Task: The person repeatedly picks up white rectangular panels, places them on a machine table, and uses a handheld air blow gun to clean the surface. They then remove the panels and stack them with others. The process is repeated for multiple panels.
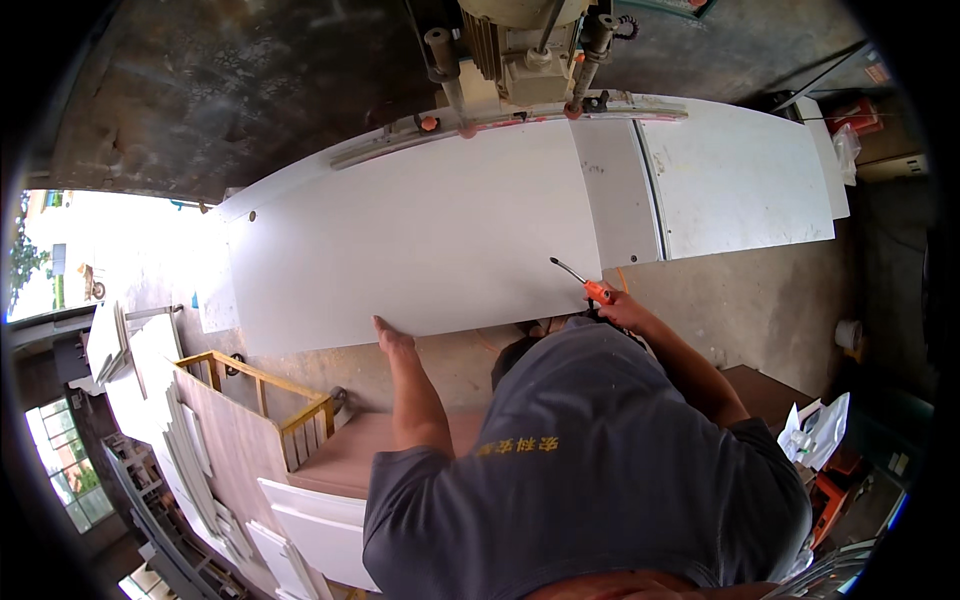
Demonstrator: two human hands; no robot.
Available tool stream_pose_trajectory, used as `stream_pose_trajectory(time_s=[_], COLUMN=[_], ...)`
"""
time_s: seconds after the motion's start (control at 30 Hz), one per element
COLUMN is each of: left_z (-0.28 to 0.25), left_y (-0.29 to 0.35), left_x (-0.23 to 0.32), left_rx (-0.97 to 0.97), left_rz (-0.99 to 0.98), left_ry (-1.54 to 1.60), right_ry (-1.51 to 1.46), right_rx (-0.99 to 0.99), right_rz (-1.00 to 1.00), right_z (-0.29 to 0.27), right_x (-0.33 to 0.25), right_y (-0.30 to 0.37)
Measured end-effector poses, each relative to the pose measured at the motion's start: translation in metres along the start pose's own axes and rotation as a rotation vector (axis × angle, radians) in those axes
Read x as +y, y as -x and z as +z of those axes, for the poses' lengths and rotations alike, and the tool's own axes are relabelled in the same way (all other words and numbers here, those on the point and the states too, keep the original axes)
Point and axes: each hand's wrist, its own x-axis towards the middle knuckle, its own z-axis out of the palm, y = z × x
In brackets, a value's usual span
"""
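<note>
R hand (pixel 622 309) closed rnd screwdriver (pixel 599 292), orange handle by near R corner of wht panel (pixel 420 235), tip over panel. L hand (pixel 394 338) at panel's near edge, L of mid; fingers part hidden, can't tell how open or if gripping. Motor (pixel 528 55) beyond far edge, twd R.

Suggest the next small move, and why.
Probably, the right hand should draw the orange-handled, metal-shafted screwdriver back from the white, flat rectangular panel: its tip appears over the panel's face and might scratch it, while the left hand is at the panel's near edge.
</note>
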Motion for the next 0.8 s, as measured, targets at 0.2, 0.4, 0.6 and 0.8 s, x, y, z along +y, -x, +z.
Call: stream_pose_trajectory(time_s=[0.2,0.4,0.6,0.8], left_z=[0.021,0.012,-0.008,0.017], left_y=[0.011,-0.004,-0.016,0.001], left_x=[0.01,0.021,0.011,0.006], left_rx=[0.05,0.05,0.043,0.009], left_rz=[-0.021,-0.005,0.033,-0.004], left_ry=[-0.021,-0.036,-0.017,0.065], right_ry=[-0.044,0.009,-0.012,0.142], right_rx=[-0.004,-0.072,0.086,-0.012], right_rz=[0.065,0.128,0.115,0.188], right_z=[0.012,0.014,0.026,0.015], right_x=[0.002,0.014,-0.033,-0.023], right_y=[-0.005,-0.017,0.001,-0.005])
